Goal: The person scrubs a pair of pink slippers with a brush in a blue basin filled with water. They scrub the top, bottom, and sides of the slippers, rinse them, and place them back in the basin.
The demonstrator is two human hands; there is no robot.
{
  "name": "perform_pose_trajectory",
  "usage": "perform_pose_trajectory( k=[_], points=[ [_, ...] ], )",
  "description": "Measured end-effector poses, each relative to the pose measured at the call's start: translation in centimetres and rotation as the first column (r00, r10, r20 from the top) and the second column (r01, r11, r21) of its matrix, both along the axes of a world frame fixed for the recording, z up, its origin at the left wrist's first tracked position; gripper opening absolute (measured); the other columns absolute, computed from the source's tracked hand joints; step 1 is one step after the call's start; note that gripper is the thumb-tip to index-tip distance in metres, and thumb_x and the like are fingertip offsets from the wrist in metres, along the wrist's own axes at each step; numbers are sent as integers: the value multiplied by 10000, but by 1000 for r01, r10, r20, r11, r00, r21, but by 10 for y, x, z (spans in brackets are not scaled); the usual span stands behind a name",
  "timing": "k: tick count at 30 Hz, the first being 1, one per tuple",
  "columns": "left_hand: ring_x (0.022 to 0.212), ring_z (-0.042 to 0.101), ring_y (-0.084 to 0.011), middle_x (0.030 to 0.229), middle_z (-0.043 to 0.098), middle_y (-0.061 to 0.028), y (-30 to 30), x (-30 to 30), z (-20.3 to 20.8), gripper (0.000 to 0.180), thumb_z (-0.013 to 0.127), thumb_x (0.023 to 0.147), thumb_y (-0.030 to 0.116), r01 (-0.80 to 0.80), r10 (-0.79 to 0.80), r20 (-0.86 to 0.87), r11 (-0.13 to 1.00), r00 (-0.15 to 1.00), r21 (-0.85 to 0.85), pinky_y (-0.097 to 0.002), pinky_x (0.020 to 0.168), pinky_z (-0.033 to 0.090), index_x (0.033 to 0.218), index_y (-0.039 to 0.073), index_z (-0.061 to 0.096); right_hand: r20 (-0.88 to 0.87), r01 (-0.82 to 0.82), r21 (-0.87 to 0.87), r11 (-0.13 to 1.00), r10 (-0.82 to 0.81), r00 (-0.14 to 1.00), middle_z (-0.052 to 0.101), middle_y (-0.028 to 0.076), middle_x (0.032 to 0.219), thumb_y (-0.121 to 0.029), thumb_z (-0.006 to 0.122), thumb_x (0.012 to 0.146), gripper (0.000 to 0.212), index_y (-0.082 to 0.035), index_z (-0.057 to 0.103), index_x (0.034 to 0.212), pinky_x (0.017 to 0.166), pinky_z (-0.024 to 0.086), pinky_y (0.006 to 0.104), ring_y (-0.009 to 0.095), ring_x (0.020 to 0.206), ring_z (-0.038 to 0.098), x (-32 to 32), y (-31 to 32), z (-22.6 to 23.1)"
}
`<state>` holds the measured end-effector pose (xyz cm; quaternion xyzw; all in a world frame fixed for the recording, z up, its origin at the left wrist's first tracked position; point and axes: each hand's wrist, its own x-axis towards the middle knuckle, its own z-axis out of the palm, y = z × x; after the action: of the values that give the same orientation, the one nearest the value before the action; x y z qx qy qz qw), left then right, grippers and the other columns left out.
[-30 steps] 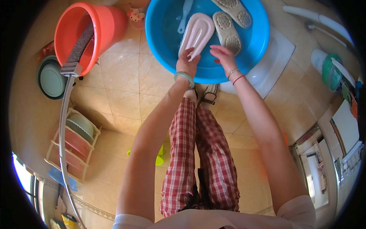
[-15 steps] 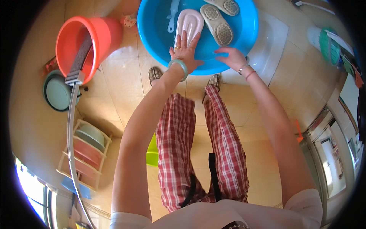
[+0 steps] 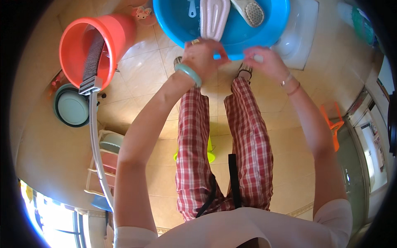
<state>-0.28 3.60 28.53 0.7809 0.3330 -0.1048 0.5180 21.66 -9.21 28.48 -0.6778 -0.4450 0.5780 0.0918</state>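
A blue tub (image 3: 173, 29) of water stands at the top. In it lie a pale pink, shoe-sole-shaped piece with looped ridges (image 3: 214, 18), a beige shoe (image 3: 253, 13) with its patterned sole up, and a white handle with a hole in its end (image 3: 192, 9). My left hand (image 3: 202, 60), wearing a ring and a pale green bangle, hovers by the tub's near rim, just below the pink piece. To its right my right hand (image 3: 268, 63) is raised near the same rim. Motion blurs the fingers of both hands, and I see nothing clearly held.
On the left, a coral bucket (image 3: 120, 39) holds a grey sponge mop (image 3: 94, 56), its pole running toward me. Beside it is a green basin (image 3: 73, 107), and lower a rack (image 3: 97, 170) of basins. A yellow-green stool-like thing (image 3: 211, 153) stands behind my legs; an orange frame (image 3: 334, 126) is at right.
My left hand has come off the pink piece and back to the rim. My right hand has drawn back toward me as well. The view has shifted, so the tub sits higher.
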Motion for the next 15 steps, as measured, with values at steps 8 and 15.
perform_pose_trajectory(
  k=[8, 15],
  points=[
    [879, 646, -192, 872, 696, 5, -18, -64, 94, 138, 768, 754, 373, 615, -701, -206, 704, 683, -356, -448, 957, 352, 784, 240, 747, -51, -621, -125, 774, 620, 783, 654, -38, 1000, -243, 728, 759, 56, -209, 727, 714, 1064, 253, 526, 202, 1119, 510, -30, -77, 109],
    [897, 640, -231, 915, 688, -32, -52, -90, 83, 162, 696, 845, 305, 535, -745, -261, 636, 614, -556, -408, 948, 376, 876, 148, 721, -71, -582, -104, 806, 578, 813, 628, -31, 950, -205, 726, 762, 44, -170, 705, 744, 1030, 316, 463, 187, 1051, 538, -39, -122, 106]
  ],
)
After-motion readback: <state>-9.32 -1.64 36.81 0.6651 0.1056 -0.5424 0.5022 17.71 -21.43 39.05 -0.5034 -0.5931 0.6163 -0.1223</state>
